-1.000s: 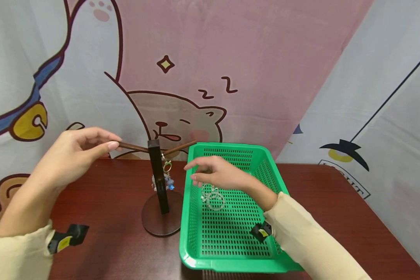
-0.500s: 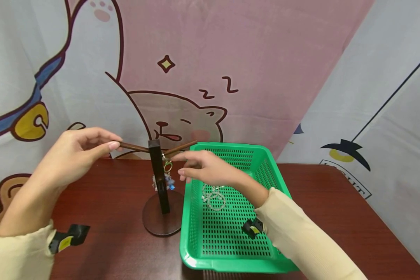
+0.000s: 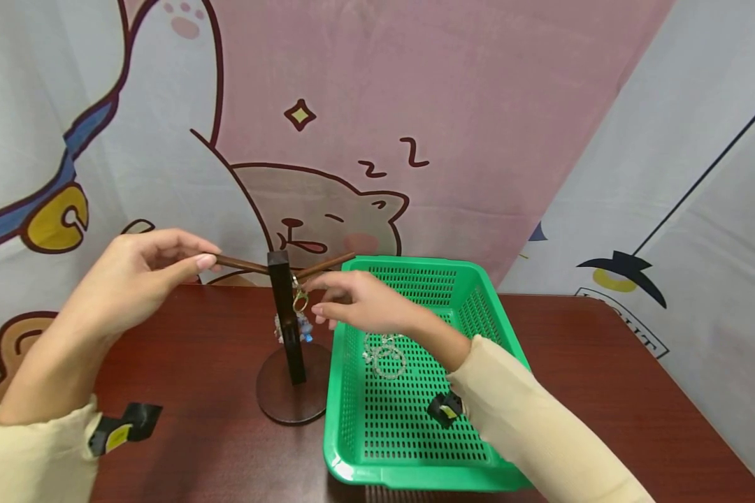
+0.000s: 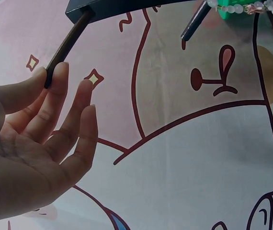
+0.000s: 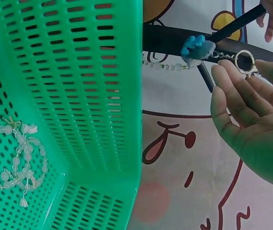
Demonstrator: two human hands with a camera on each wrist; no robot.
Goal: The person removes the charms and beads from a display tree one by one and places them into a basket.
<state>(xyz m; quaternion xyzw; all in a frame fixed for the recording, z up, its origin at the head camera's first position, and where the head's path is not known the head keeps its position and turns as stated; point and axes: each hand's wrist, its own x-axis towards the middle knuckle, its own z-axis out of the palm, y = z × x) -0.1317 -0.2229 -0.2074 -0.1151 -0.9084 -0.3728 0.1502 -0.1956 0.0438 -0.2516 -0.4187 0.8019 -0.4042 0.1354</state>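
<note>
Hanging from the right peg of the dark stand (image 3: 287, 328), the keychain (image 3: 300, 300) has the right hand (image 3: 358, 302) at its ring with loosely extended fingers, while the left hand (image 3: 135, 276) pinches the left peg, left of the green basket (image 3: 478, 307) holding a bead bracelet (image 3: 385, 355).

Stand (image 3: 287, 328) post hiding part of the blue keychain (image 3: 303, 325); right hand (image 5: 256, 120) cropped at frame edge.

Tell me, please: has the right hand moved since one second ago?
Yes. The right hand has moved left, out over the green basket rim toward the stand post, its fingers now by the keychain ring.
</note>
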